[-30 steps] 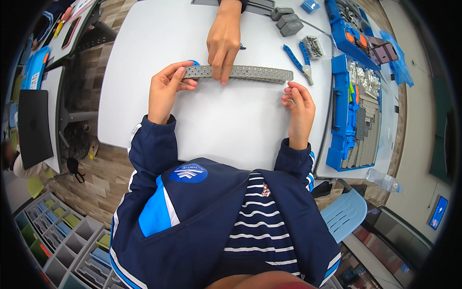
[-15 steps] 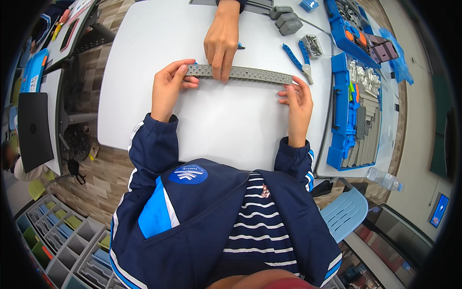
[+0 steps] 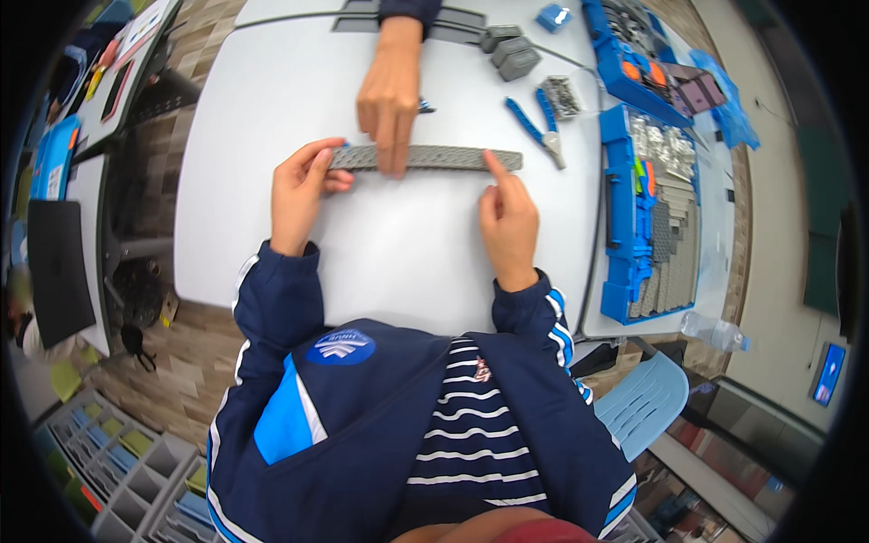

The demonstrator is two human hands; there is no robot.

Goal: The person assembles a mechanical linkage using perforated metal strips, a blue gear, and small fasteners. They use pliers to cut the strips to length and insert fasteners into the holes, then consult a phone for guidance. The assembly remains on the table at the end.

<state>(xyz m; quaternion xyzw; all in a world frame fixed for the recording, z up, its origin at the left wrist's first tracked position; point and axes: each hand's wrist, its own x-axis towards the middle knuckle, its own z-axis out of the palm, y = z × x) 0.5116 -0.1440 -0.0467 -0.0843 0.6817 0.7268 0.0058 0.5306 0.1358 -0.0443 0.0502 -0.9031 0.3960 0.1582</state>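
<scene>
Grey beam (image 3: 444,158) runs pretty much left-to-right longways, left hand (image 3: 300,192) pinching one end, right hand's (image 3: 510,220) index finger near the other, can't tell if gripping.

Wood-patterned floor (image 3: 186,380) surrounds a white table (image 3: 398,244), light-blue chair (image 3: 644,404) and grey shelving (image 3: 167,455).

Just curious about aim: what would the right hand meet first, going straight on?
The right hand would meet the gray beam near its right end; the index finger appears to touch there.

Seemingly a classroom workshop: a dark-green board (image 3: 820,235) on the wall (image 3: 774,217). Blue parts cases (image 3: 620,213) flank the right edge of the worktop (image 3: 407,249).
</scene>
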